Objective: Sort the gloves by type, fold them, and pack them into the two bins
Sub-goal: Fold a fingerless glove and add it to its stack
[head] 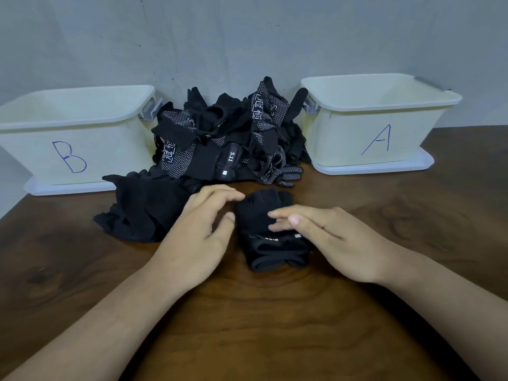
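Folding step: fingerless glove (275,253) at table centre is pressed by flat right hand (338,237) and touched by relaxed left hand (198,232). Fold-over is judged next.

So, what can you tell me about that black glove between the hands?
The black fingerless fabric glove lies flat on the brown wooden table, short finger stubs pointing toward the heap of black gloves. Its wrist band carries small white lettering and a white tag; the near cuff looks layered. The right hand's straight fingers rest on its middle; the left hand sits at its left edge.
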